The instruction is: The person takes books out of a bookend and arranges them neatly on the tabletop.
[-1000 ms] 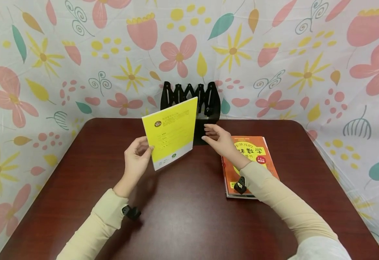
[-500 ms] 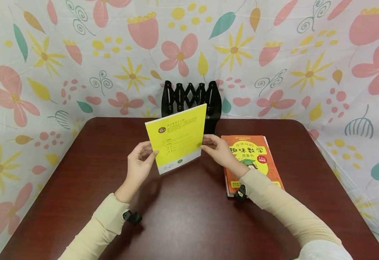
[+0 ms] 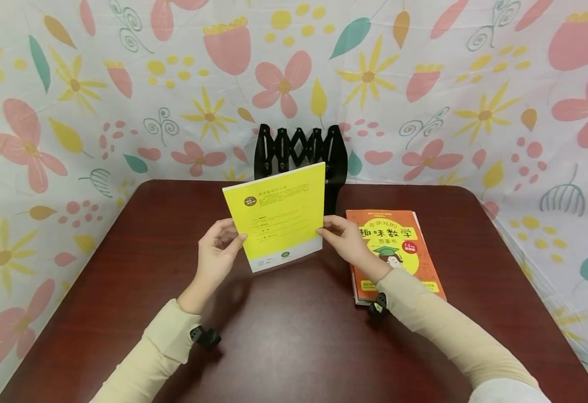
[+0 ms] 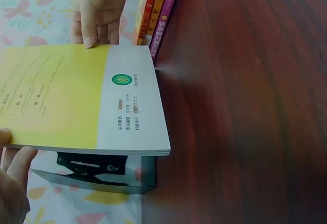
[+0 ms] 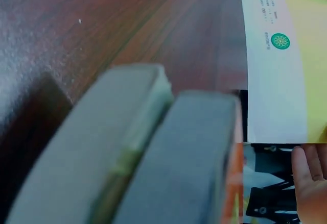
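Note:
A thin yellow booklet [image 3: 276, 215] with a white lower band is held upright above the dark red table [image 3: 294, 336]. My left hand [image 3: 218, 252] grips its left edge, thumb on the cover. My right hand [image 3: 341, 238] holds its right edge with thumb and fingers. The left wrist view shows the yellow booklet [image 4: 82, 101] from below, with my right hand [image 4: 99, 9] on its far edge and my left hand [image 4: 13, 183] at the near one. Behind the booklet stands a black folding book rack [image 3: 301, 154].
An orange book [image 3: 392, 252] lies flat on a small stack at the right, under my right forearm; the stack's spines [image 4: 158, 15] show in the left wrist view. The stacked page edges [image 5: 153, 147] fill the right wrist view. A floral cloth [image 3: 72, 95] surrounds the table.
The booklet has shifted right and slightly nearer. My right hand left the rack's base and took hold of the booklet's right edge.

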Available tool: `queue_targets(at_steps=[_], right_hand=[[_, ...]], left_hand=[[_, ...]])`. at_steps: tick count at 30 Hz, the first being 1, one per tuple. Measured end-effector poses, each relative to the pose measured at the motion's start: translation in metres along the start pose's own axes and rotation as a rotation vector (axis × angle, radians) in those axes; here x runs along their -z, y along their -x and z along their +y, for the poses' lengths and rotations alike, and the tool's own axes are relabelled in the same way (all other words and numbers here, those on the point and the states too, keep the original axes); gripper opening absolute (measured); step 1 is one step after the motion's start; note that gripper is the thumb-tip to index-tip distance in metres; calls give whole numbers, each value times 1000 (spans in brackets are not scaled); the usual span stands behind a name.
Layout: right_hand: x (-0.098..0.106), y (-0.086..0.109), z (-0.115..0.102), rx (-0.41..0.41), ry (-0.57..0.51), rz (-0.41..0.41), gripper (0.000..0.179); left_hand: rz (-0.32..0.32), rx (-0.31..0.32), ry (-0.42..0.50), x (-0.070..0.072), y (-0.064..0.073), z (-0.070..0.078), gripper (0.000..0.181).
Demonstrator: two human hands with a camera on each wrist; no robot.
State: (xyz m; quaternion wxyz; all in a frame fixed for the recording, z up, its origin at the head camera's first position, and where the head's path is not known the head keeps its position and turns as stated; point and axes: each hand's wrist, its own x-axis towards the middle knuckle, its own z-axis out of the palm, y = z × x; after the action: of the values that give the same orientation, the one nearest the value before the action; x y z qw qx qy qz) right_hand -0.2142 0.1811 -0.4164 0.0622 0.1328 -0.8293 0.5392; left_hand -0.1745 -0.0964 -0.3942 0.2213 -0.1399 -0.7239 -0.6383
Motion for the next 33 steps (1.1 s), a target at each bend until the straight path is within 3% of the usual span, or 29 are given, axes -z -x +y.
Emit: queue_targets(at_steps=[8,13,17,23,29,33], right_hand=[[3,8,-12,-29,-126,42,26],[11,12,-20,1,-141,86,23],[20,15,-27,31,-155,120,24],[27,22,-40,12,-232,193,27],[38,29,-47,-29,-261,190,27],[45,32,-49,-49,-261,189,28]], left_hand=[[-26,56,57,4,-11,9,27],[-52,95,106,3,-18,17,30],[-57,109,154,-2,-23,24,35],[-31,145,217,-12,-32,31,37],[-30,216,280,-22,-39,37,40],[-64,243,283,-27,-42,39,42]])
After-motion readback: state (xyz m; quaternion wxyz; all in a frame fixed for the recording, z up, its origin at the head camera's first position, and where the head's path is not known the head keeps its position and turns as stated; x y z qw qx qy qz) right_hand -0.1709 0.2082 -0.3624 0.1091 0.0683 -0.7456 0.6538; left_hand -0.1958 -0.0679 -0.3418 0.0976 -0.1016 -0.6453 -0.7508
